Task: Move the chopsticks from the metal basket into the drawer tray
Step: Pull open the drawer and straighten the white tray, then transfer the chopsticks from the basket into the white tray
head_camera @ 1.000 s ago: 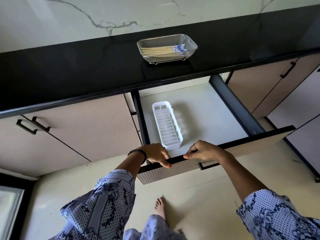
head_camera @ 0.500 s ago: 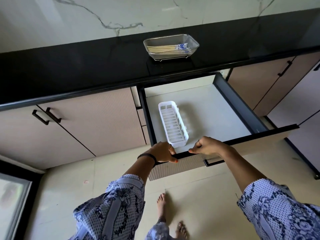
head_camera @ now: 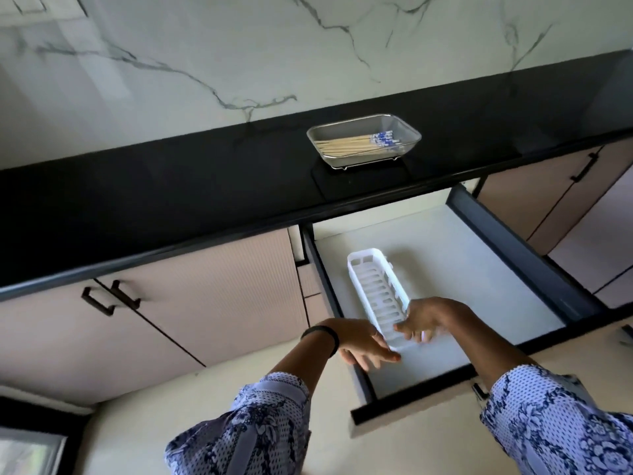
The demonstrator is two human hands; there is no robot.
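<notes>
left hand (head_camera: 359, 342): fingers loosely spread | right hand (head_camera: 424, 320): fingers relaxed, blurred

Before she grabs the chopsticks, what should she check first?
1. Drawer open: ok.
2. White tray inside drawer, slots bare: ok.
3. Chopsticks all in metal basket on the counter: ok.
4. Left hand free, fingers spread: ok.
5. Right hand free: looks so, but blurred; cannot tell if it touches the tray.
6. Path up to basket unblocked: ok.
</notes>
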